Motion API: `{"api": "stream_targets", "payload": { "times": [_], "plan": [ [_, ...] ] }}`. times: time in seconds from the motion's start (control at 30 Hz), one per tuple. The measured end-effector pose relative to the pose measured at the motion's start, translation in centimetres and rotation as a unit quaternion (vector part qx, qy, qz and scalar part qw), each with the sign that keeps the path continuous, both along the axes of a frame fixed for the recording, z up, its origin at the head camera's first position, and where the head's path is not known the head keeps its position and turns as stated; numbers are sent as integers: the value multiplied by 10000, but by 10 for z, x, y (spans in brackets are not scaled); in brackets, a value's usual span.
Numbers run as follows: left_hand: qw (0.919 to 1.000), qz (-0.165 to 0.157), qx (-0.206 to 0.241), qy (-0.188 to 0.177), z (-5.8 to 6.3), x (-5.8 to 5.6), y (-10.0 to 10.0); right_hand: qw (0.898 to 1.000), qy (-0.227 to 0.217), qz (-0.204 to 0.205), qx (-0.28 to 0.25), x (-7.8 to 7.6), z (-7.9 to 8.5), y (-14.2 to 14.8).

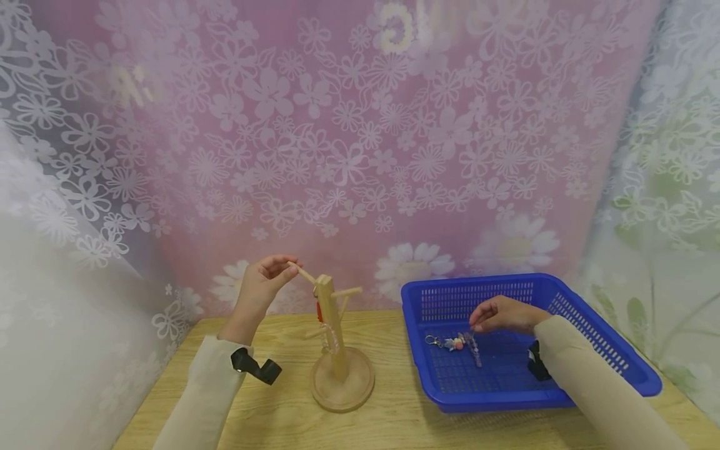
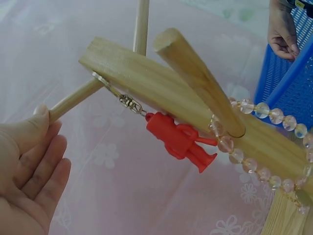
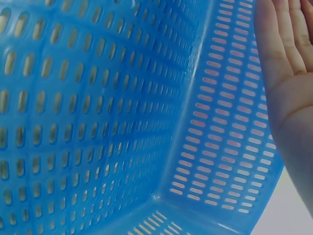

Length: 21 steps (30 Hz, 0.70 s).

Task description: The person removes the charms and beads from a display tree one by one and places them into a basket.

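A wooden stand [image 1: 339,375] with a round base and several pegs is on the table. My left hand [image 1: 264,284] pinches the end of one upper peg [image 2: 78,98] between thumb and fingers. On that peg hangs a red figure keychain [image 2: 178,139] by its metal clasp. A pink beaded bracelet [image 2: 250,165] loops over a lower peg. Inside the blue basket [image 1: 478,400], my right hand [image 1: 503,314] pinches a purplish beaded bracelet [image 1: 477,355], which hangs narrow below the fingertips. Beside it lies a keychain [image 1: 454,343] with a gold clasp and pastel charms. In the right wrist view the right fingertips are cut off.
The basket stands at the right of the wooden table [image 1: 281,412], its slotted walls rising around the right hand. A pink flowered curtain [image 1: 349,156] hangs behind the table. Pale curtains [image 1: 67,300] close off both sides.
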<state>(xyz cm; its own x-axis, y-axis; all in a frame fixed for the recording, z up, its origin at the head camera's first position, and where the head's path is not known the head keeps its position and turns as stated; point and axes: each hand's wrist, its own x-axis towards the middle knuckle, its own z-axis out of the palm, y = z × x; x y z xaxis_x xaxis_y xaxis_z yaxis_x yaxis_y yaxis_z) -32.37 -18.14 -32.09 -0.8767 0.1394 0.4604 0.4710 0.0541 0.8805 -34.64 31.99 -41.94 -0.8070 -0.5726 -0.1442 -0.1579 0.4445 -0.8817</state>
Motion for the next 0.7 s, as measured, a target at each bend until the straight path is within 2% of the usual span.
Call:
{"api": "stream_targets", "payload": {
  "times": [0.23,0.4,0.7],
  "plan": [
    [9989,465,7,-48,2,10,4,9998,98,50,-151,4,8,5],
    [9973,726,89,16,1,15,7,9986,47,-26,-521,4,13,3],
    [9949,966,-3,282,0,22,14,9948,178,-505,-868,9,33,-8]
  ]
}}
